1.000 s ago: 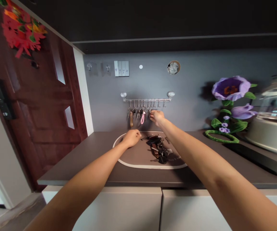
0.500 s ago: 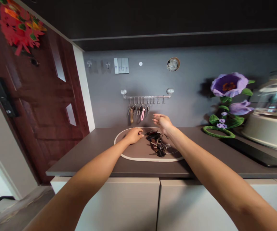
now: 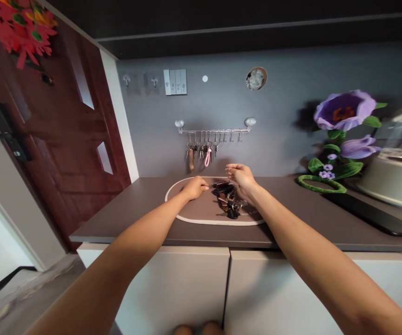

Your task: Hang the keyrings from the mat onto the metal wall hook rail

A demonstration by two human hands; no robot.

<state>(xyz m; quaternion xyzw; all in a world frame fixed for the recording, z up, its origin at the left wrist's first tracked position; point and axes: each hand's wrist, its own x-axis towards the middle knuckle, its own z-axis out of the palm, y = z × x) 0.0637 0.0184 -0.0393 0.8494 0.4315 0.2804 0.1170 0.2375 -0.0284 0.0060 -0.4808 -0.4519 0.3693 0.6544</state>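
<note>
A dark pile of keys (image 3: 229, 201) with rings and fobs lies on an oval brown mat (image 3: 194, 218) with a pale rim. At the pile's left edge, my left hand (image 3: 195, 187) has its fingers bent together, the tips against a thin key end. My right hand (image 3: 242, 178) is raised just behind and right of the pile, its fingers loosely curved and apart, with nothing visible in them. Behind, on the wall, a clear hook rail (image 3: 218, 131) carries several bunches of keys, one with a brown fob (image 3: 191, 159) and one with a pink strap (image 3: 207, 157).
To the right stand purple fabric flowers (image 3: 344, 111) on a green ring base, a black phone-like slab (image 3: 375, 215) and a white appliance with a clear dome (image 3: 392, 181). A dark cabinet (image 3: 221, 28) overhangs the counter. A red-brown door (image 3: 68, 153) is at the left.
The view has tilted down slightly, so the wall and counter sit higher. My right hand's fingers are a little more curled; my left hand stays by the pile's left edge.
</note>
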